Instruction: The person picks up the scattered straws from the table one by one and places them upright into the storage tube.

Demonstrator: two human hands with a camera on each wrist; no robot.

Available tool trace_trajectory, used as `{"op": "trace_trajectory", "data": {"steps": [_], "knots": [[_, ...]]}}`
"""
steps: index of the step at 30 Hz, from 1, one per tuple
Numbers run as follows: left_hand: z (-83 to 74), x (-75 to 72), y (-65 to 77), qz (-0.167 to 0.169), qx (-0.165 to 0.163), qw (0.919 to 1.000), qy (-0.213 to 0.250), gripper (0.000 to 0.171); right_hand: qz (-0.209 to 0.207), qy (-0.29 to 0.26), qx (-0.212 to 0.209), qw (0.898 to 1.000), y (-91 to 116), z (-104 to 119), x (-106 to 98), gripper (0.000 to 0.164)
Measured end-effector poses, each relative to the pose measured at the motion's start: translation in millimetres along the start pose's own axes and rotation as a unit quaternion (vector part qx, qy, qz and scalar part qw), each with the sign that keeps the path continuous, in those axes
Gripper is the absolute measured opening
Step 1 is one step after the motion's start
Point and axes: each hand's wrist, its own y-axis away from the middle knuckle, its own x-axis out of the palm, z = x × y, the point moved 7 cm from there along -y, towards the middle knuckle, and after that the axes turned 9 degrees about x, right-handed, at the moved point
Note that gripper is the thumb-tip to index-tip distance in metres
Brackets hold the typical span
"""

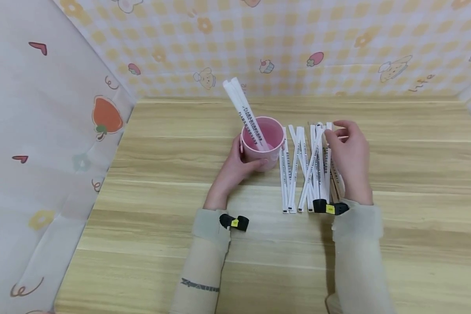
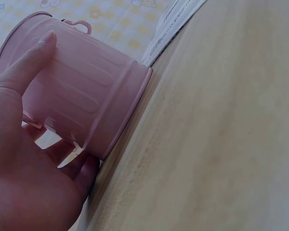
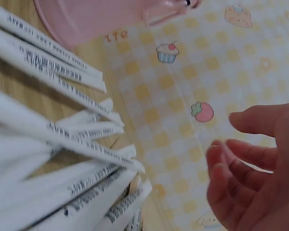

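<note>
My left hand [image 1: 235, 168] grips a small pink bucket [image 1: 267, 160], its thumb lying along the near side. The left wrist view also has this hand [image 2: 19, 159] round the ribbed wall of the bucket [image 2: 86, 82]. Paper-wrapped straws [image 1: 241, 109] with printed lettering lean to the left out of the bucket. More wrapped straws [image 1: 292, 183] lie side by side on the table, some crossing. Over the right end of that row is my right hand [image 1: 353, 150]. In the right wrist view this hand [image 3: 260, 163] has loosely bent fingers, thumb apart, holding nothing.
The wood-grain table [image 1: 153, 183] ends at a yellow checked cloth [image 1: 227, 48] at the back. A white printed cloth [image 1: 31, 131] stands along the left side. Brownish pieces [image 1: 339, 187] lie partly hidden under the right hand.
</note>
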Motion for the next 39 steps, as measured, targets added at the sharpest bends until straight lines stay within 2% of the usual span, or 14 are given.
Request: {"op": "trace_trajectory", "data": {"steps": [6,10,18,28,32,39], "knots": [[-0.1,-0.8,-0.4,0.001,0.006,1.0000,0.000,0.089,0.039,0.051,0.024,0.998,-6.6,-16.8,3.3,0.055],[-1.1,-0.8,-1.0,0.002,0.010,0.9999,0.006,0.088,0.070,0.089,0.044,0.993,-11.1,-30.1,6.0,0.059],[-2.3,0.0,-1.7,0.007,0.008,0.9999,0.011,0.087,0.129,0.132,0.061,0.981,-8.2,-42.6,7.0,0.047],[-1.1,-0.9,-1.0,0.004,0.006,0.9998,0.017,0.088,0.158,0.150,0.070,0.973,-10.7,-55.4,17.2,0.031],[-1.3,-0.2,-1.2,0.005,0.007,0.9998,0.019,0.089,0.170,0.152,0.086,0.970,-10.8,-58.6,20.2,0.030],[-0.2,0.4,-0.7,0.003,0.003,0.9999,0.015,0.088,0.167,0.148,0.089,0.971,-11.8,-60.8,21.2,0.031]]}}
